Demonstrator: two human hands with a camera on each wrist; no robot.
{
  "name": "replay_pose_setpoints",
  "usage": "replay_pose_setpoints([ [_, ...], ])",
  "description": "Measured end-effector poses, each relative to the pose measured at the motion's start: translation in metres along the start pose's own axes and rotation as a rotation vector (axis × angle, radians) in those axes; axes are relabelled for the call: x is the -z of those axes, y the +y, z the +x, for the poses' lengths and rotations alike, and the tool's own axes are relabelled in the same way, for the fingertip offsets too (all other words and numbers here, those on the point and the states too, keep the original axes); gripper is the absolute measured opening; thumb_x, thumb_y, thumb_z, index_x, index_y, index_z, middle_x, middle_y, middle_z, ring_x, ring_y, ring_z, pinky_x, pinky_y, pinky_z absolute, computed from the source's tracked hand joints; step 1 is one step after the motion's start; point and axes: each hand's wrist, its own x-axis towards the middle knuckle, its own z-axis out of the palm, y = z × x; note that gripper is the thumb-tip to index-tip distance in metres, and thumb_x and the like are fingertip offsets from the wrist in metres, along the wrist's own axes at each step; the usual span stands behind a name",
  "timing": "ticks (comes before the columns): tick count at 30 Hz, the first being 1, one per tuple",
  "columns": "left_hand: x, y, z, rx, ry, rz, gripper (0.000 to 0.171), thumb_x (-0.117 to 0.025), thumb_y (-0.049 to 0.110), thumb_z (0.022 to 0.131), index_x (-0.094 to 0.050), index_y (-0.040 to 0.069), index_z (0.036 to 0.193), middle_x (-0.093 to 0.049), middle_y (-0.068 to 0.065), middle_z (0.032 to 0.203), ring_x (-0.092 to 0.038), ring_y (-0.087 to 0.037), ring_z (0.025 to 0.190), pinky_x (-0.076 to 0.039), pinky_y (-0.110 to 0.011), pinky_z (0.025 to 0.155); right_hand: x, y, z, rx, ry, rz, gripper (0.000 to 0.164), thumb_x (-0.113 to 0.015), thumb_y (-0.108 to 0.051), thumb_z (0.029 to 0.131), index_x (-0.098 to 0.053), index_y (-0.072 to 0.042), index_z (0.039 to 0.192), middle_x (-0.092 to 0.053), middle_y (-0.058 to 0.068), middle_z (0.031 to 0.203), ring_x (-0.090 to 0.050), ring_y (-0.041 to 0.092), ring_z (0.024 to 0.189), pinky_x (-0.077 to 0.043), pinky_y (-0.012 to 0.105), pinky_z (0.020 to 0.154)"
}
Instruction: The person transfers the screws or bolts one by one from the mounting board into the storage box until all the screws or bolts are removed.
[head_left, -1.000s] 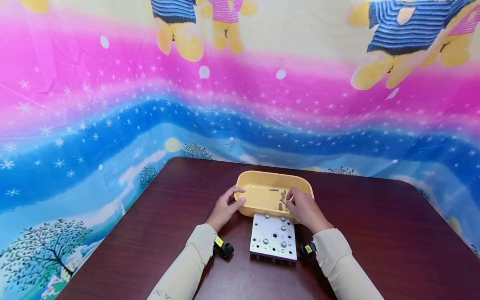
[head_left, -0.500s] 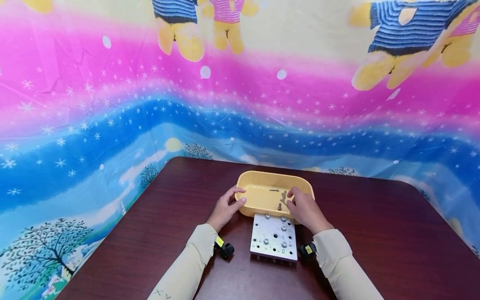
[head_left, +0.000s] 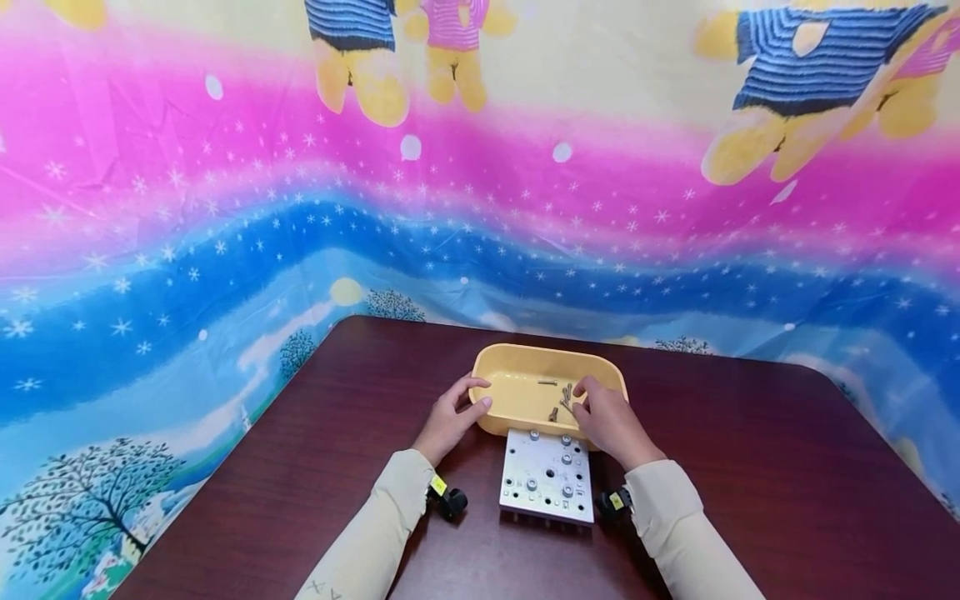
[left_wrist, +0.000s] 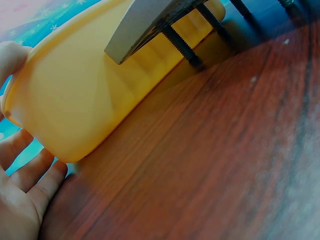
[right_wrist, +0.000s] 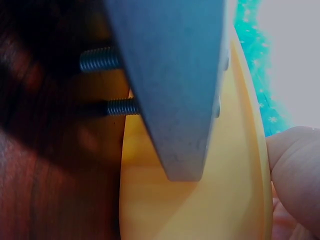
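In the head view my left hand (head_left: 452, 419) grips the left end of a yellow plastic tray (head_left: 517, 354); the left wrist view shows the thumb over the rim and the fingers (left_wrist: 47, 180) beside the outer wall. My right hand (head_left: 609, 419) reaches over the tray's right end, fingers bent down among several small metal screws (head_left: 567, 392). One screw (head_left: 553, 414) lies by the near wall, another screw (head_left: 548, 382) farther back. Whether the right fingertips pinch a screw I cannot tell. Before the tray stands a silver metal plate (head_left: 550, 473) with several socket-head screws in its holes.
Threaded screw shanks (right_wrist: 123, 106) stick out beneath the plate, which stands raised on the dark wooden table (head_left: 360, 392). The plate's far edge meets the tray's near wall in the head view. A printed cloth (head_left: 480, 192) hangs behind the table.
The screw by the near wall of the tray has shifted slightly left and turned. Both hands, the tray and the plate stay nearly where they were.
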Motion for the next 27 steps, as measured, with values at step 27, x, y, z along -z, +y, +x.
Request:
replay_pose_setpoints([
  [27,0.001,0.033,-0.014,-0.025,-0.048,0.020,0.040,-0.063,0.023,0.095,-0.057,0.003,0.128,-0.030,-0.021,0.153,-0.047,-0.030,0.128,-0.040,-0.047,0.103,0.000,0.000,-0.001,0.011,0.014,0.006,0.022,-0.055,-0.013,0.096,-0.053,-0.003,0.116,-0.057,0.007,0.075,-0.051,0.018,0.056,-0.044,0.030,0.048],
])
